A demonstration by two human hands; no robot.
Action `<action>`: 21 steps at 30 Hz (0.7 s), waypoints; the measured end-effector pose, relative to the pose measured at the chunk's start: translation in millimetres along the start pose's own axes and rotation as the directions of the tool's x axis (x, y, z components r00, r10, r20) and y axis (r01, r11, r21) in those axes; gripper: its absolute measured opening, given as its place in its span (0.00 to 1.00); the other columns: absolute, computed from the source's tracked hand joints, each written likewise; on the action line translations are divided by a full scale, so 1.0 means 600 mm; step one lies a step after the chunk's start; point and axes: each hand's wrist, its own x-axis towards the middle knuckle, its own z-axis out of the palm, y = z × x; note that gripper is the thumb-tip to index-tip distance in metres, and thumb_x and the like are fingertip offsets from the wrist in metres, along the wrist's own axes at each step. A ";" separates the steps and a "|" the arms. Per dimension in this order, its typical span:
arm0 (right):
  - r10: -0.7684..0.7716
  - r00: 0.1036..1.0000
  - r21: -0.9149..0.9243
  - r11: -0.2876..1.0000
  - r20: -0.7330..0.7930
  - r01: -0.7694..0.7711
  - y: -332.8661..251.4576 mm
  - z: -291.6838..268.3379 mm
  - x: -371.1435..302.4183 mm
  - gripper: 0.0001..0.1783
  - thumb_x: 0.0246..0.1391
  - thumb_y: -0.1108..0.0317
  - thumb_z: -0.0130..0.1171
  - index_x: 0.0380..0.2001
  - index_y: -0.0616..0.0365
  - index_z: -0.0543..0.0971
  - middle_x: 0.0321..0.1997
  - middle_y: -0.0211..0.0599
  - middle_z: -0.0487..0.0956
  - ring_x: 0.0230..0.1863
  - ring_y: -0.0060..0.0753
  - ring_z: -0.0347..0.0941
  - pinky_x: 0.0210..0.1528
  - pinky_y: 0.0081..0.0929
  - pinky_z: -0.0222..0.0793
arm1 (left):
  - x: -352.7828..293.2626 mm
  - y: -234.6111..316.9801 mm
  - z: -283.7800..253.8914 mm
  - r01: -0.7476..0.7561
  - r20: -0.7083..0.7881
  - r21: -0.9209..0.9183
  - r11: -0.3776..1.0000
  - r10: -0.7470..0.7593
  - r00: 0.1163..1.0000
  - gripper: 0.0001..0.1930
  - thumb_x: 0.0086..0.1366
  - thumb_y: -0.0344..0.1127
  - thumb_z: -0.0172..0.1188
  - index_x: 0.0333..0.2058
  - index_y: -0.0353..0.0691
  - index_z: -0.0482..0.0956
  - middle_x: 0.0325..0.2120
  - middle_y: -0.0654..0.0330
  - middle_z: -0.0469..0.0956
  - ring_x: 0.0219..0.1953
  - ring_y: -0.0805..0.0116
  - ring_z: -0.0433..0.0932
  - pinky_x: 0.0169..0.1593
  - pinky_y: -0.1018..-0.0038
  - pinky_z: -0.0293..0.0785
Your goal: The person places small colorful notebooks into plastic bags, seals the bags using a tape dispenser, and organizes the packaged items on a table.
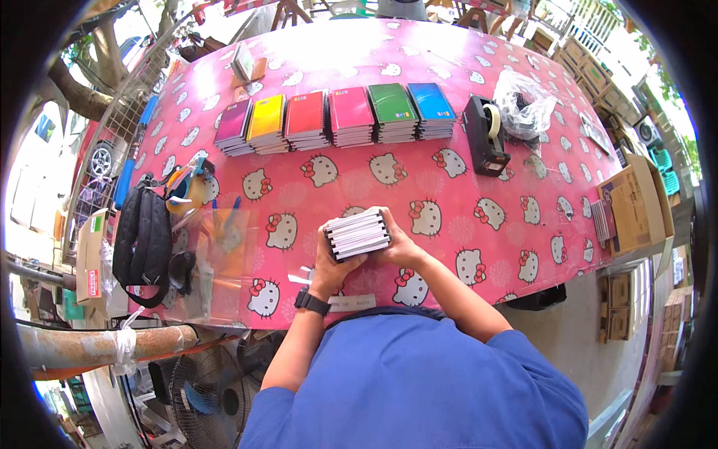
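Observation:
Between my two hands is a stack of notebooks (357,233), its white page edges facing up toward me. My left hand (329,262) is closed round the stack's left and near side, with a dark watch on that wrist. Against the right end presses my right hand (394,243), fingers wrapped round the far corner. Beyond them stands a row of spiral notebook piles: purple (234,123), yellow (267,120), red (306,118), pink (351,112), green (393,107) and blue (431,105). White paper strips (351,302) lie close to my body.
A pink cat-patterned cloth covers the table (299,209). To the right stand a black tape dispenser (488,138), a clear plastic bag (523,105) and a cardboard box (632,206). On the left are a black backpack (142,243) and clear plastic sleeves (217,262). A fan (206,393) is below.

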 end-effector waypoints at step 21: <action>-0.166 0.860 -0.807 0.466 -0.483 -0.363 0.007 -0.072 0.026 0.31 0.46 0.43 0.58 0.40 0.62 0.78 0.41 0.47 0.73 0.48 0.46 0.64 0.49 0.39 0.64 | 0.060 -0.003 -0.043 0.447 -0.429 0.485 0.752 -0.241 0.870 0.49 0.52 0.65 0.57 0.58 0.26 0.56 0.52 0.39 0.61 0.56 0.47 0.62 0.58 0.60 0.58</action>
